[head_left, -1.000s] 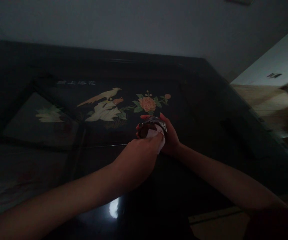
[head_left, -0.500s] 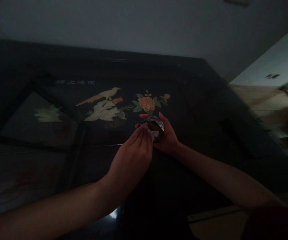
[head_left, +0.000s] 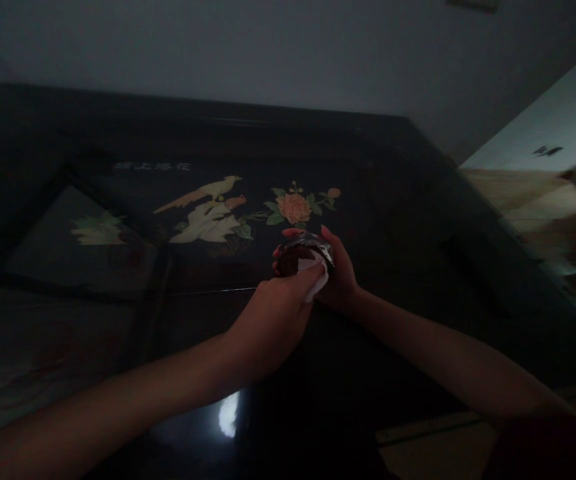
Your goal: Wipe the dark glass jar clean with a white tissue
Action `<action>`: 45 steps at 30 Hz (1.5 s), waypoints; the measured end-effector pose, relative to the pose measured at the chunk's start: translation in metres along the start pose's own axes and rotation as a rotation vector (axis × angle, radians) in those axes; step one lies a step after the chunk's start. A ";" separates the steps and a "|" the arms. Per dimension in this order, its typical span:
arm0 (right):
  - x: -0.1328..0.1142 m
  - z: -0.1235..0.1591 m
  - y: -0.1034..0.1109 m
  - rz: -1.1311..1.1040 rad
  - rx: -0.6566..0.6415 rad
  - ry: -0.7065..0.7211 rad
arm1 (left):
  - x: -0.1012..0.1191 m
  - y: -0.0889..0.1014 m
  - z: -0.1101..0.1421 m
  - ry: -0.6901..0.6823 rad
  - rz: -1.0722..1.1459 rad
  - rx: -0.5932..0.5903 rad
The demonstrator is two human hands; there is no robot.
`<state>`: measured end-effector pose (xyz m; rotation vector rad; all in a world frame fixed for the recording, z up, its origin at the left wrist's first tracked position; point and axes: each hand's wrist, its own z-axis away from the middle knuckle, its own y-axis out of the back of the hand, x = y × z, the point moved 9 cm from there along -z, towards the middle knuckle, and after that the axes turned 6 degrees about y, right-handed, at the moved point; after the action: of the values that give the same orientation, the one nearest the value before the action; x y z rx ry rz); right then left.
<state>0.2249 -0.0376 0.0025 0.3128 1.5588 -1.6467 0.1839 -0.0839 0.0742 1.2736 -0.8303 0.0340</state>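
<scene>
My right hand (head_left: 342, 275) is wrapped around a small dark, roundish object with a shiny, faceted-looking rim (head_left: 289, 259); the dim light hides its exact kind. Its fingertips show along the object's far and left sides. A crumpled white tissue (head_left: 319, 285) is pinched in my left hand (head_left: 272, 319), whose thumb pushes it against the right inner side of the object. Both hands meet over a glossy black panel (head_left: 393, 260), just below its inlaid orange flower (head_left: 294, 207). The object's underside is hidden by my hands.
Left of the flower, a pale bird (head_left: 208, 192) and several white characters (head_left: 152, 166) decorate the panel. A dark oblong shape (head_left: 478, 273) lies at the right. A grey wall (head_left: 268, 53) rises behind, and wooden flooring (head_left: 523, 200) shows beyond the right edge.
My left hand has turned and shifted right with the tissue, from the object's left part to its right side. The object has tilted slightly in my right hand.
</scene>
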 end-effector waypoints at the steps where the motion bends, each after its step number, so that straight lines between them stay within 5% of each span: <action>1: 0.000 0.000 0.000 0.001 0.006 0.004 | 0.000 0.001 0.000 0.000 0.025 0.010; 12: 0.002 0.002 -0.003 0.109 -0.029 0.040 | 0.015 -0.009 0.011 -0.207 -0.514 -0.082; 17: 0.003 0.000 -0.004 0.114 -0.066 0.058 | 0.019 -0.008 0.024 -0.235 -0.776 0.183; 21: 0.003 0.000 -0.005 0.107 -0.082 0.057 | 0.015 -0.015 0.031 -0.202 -0.884 0.249; 28: 0.004 0.000 -0.002 0.106 -0.048 0.044 | 0.020 -0.014 0.021 -0.231 -0.726 0.189; 34: 0.000 0.002 -0.001 0.091 -0.022 0.052 | 0.012 -0.006 0.006 -0.130 -0.244 -0.006; 39: -0.001 0.002 0.000 0.079 -0.006 0.051 | 0.000 0.007 -0.003 0.028 0.151 -0.026; 45: -0.001 0.001 0.000 0.095 -0.008 0.060 | 0.004 -0.001 0.001 -0.018 -0.105 -0.107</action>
<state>0.2257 -0.0385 0.0030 0.4295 1.5705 -1.5705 0.1870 -0.0868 0.0754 1.2161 -0.7693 -0.1050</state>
